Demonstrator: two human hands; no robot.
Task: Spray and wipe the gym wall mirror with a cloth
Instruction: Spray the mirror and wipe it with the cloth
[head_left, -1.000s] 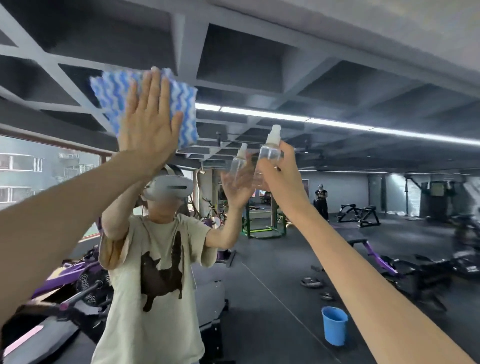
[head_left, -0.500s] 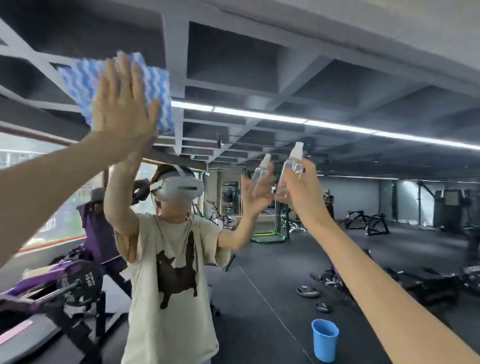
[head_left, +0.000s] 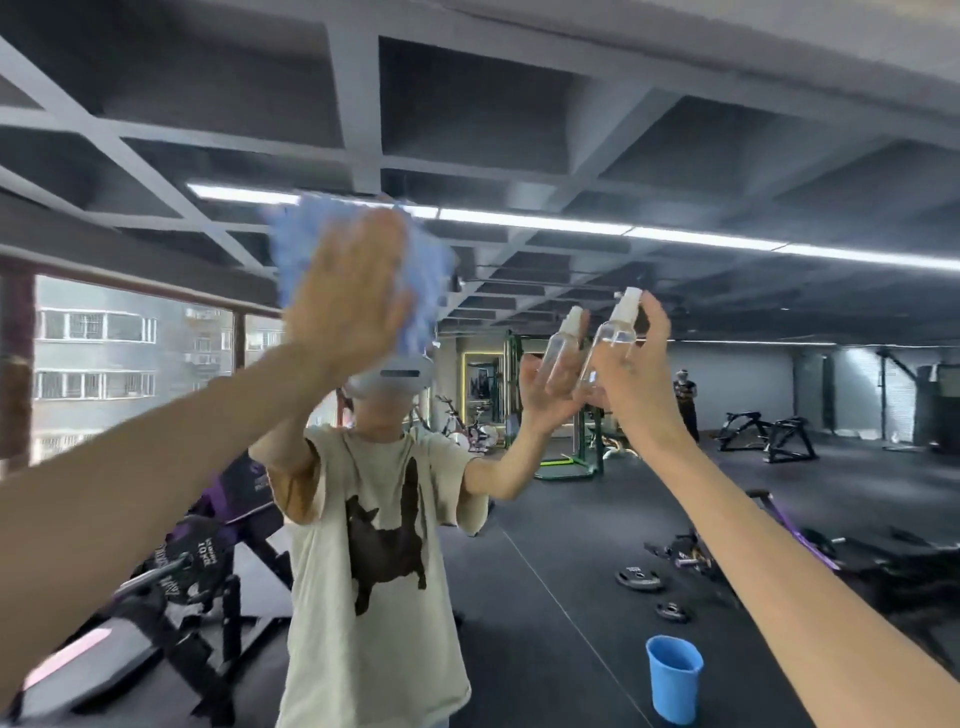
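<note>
The wall mirror (head_left: 597, 130) fills the whole view and shows the gym and my own reflection. My left hand (head_left: 348, 301) is raised with flat fingers and presses a blue-and-white wavy cloth (head_left: 431, 270) against the glass; the cloth is motion-blurred. My right hand (head_left: 636, 374) is held up close to the glass and grips a small clear spray bottle (head_left: 615, 332) with a white nozzle on top. The bottle's reflection sits just left of it.
Reflected in the mirror: a blue bucket (head_left: 674, 678) on the dark floor at lower right, weight plates (head_left: 640, 578) beside it, purple gym machines (head_left: 208, 551) at lower left, windows at left, and a distant person (head_left: 684, 395) standing near equipment.
My left hand swept the cloth from the upper left down and to the right across the glass. My right hand with the bottle stayed raised and shifted slightly.
</note>
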